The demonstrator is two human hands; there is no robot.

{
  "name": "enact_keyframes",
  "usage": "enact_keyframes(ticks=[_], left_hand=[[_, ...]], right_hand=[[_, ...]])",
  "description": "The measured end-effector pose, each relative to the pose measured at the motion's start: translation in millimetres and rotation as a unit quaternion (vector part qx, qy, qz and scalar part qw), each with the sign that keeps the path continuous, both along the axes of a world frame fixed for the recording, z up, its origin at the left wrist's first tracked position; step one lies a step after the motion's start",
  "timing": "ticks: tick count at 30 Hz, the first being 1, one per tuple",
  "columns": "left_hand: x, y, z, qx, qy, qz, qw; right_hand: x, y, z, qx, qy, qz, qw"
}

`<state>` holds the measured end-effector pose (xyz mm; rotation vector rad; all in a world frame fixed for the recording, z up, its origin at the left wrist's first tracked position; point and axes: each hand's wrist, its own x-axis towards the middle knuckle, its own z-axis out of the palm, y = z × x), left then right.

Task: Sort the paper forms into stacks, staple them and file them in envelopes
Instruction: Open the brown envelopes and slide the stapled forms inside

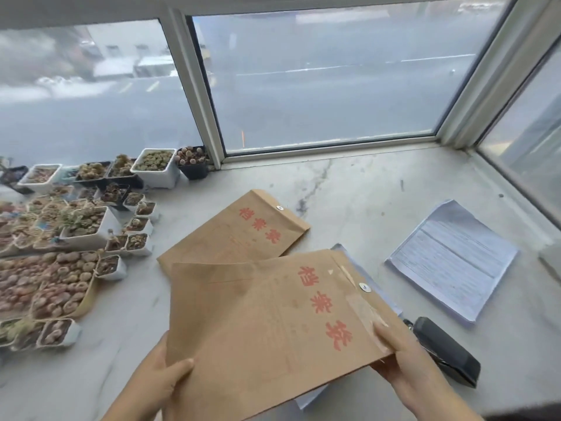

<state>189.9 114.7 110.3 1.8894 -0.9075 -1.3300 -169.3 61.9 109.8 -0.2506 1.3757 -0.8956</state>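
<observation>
I hold a brown kraft envelope [267, 323] with red characters above the marble sill. My left hand [158, 381] grips its lower left edge, and my right hand [403, 357] grips its flap end at the lower right. A second brown envelope [236, 229] lies flat on the sill behind it. A stack of printed paper forms [455, 259] lies to the right. Another stack of white forms [311, 398] lies mostly hidden under the held envelope. A black stapler [446, 350] rests on the sill just right of my right hand.
Many small pots of succulents [76, 226] crowd the left side of the marble sill [349, 189]. Window panes and metal frames [209, 117] close the back and right. A pale object [551, 259] sits at the far right edge.
</observation>
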Motion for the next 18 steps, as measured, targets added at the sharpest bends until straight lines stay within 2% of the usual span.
enact_keyframes(ticks=[2, 5, 6, 8, 9, 10, 12, 14, 16, 18], left_hand=[[1, 7, 11, 0.001, -0.017, 0.012, 1.0], [10, 2, 23, 0.001, -0.08, 0.038, 0.996], [15, 0, 22, -0.003, -0.127, 0.048, 0.991], [13, -3, 18, 0.007, -0.3, 0.031, 0.953], [-1, -2, 18, 0.003, -0.341, 0.023, 0.94], [-21, 2, 16, 0.006, -0.319, 0.007, 0.948], [-72, 8, 17, 0.042, -0.151, -0.043, 0.987], [-114, 11, 9, 0.07, -0.013, -0.033, 0.997], [-132, 5, -4, 0.053, -0.012, -0.006, 0.998], [-131, -1, -19, 0.022, -0.041, 0.052, 0.998]], right_hand=[[-15, 2, 6, -0.03, 0.02, 0.056, 0.998], [-19, 3, 12, -0.104, 0.138, 0.183, 0.968], [-13, 5, 13, -0.127, 0.171, 0.218, 0.953], [9, 12, 10, -0.165, 0.233, 0.262, 0.922], [24, 16, 8, -0.187, 0.267, 0.286, 0.901], [39, 21, 7, -0.216, 0.289, 0.312, 0.879], [70, 30, -1, -0.282, 0.293, 0.368, 0.836], [100, 37, -11, -0.335, 0.312, 0.426, 0.78], [121, 42, -21, -0.331, 0.351, 0.472, 0.738], [126, 47, -30, -0.329, 0.35, 0.507, 0.715]])
